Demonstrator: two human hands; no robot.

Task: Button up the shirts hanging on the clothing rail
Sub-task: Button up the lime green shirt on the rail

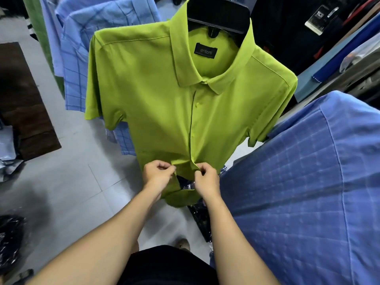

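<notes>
I've both hands on the green shirt (164, 112) — left hand (157, 174) pinching one placket edge; right hand (206, 179) pinching the other, to align a low button.

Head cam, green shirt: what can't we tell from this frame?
Current button on green shirt: head view, hidden by fingers of left hand and right hand.
The clothing rail: cut off by top edge above black hanger.
Right-side blue checked shirt: blurred, front turned away.
</notes>
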